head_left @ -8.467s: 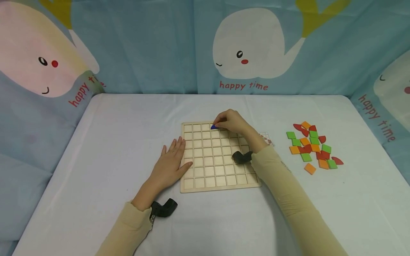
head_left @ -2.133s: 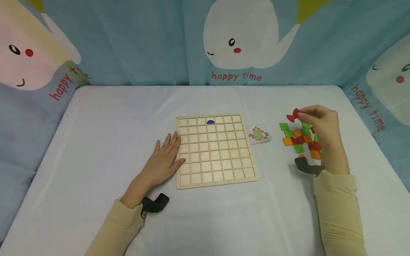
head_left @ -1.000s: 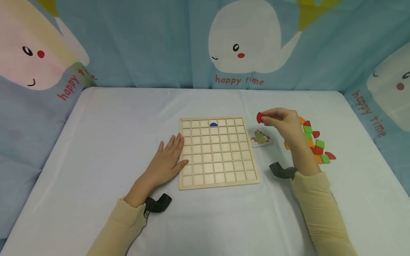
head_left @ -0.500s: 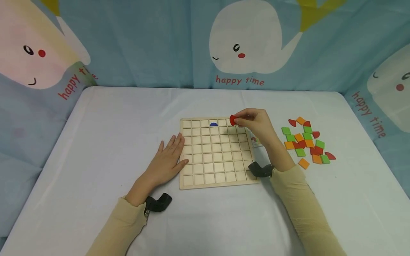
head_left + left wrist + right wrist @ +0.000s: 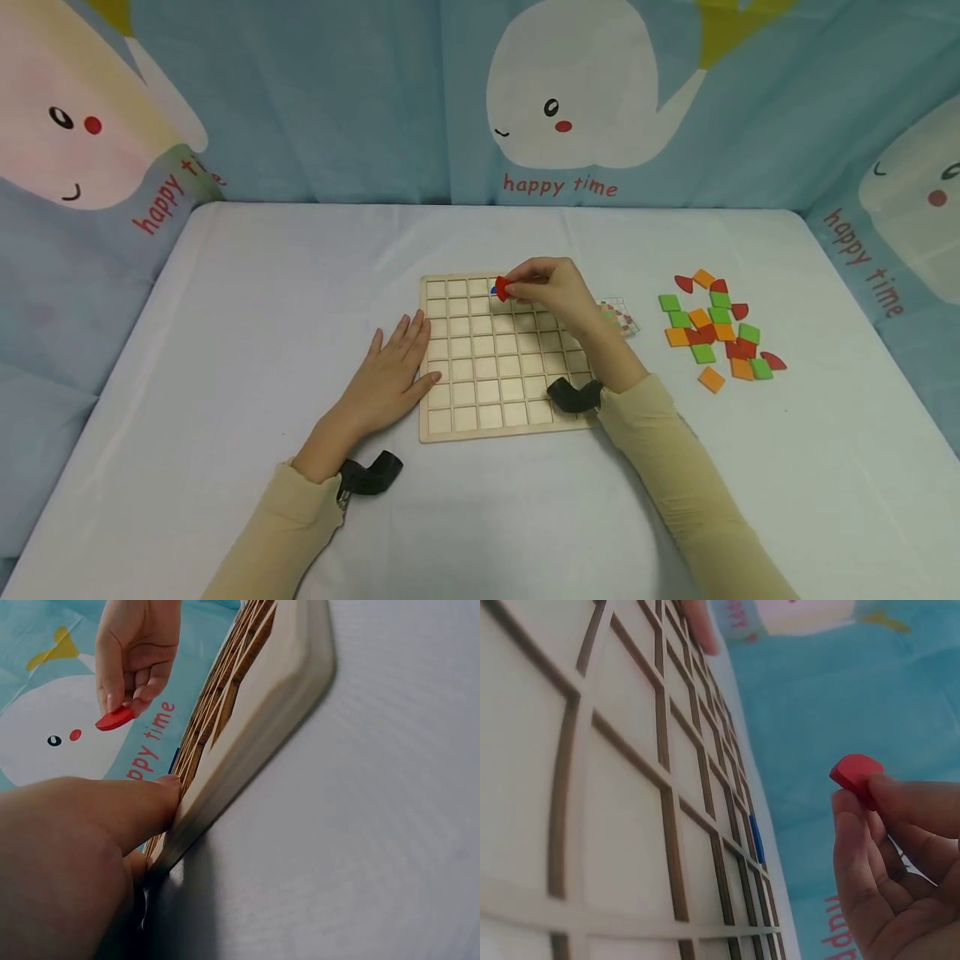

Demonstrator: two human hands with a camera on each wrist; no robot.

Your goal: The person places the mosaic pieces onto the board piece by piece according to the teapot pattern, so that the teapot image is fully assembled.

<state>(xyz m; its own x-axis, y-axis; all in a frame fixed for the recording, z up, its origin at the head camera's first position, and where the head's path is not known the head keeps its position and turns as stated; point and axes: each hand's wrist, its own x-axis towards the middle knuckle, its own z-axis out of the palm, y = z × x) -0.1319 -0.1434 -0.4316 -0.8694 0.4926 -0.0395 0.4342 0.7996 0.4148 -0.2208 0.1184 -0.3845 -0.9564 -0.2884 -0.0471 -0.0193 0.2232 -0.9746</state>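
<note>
My right hand (image 5: 551,292) pinches a red quarter-round tile (image 5: 502,289) between thumb and fingertips, above the far row of a wooden grid board (image 5: 483,346). Both wrist views show a gap between the red tile (image 5: 855,772) and the board. A blue half-round tile (image 5: 493,290) lies in a far-row cell, partly hidden behind the red one. My left hand (image 5: 386,375) lies with straight fingers along the board's left edge, its thumb touching the rim. In the left wrist view the thumb (image 5: 142,806) rests against the board's side.
Several red, green and orange tiles (image 5: 718,307) lie scattered on the white table (image 5: 480,508) to the right. A small printed pattern card (image 5: 626,317) lies beside the board, partly covered by my right forearm. A blue whale-print curtain (image 5: 375,108) stands behind the table.
My right hand has set down the blue tile, picked a red tile from the scattered ones and carried it left over the board's far row. The left hand stays at the board's edge.
</note>
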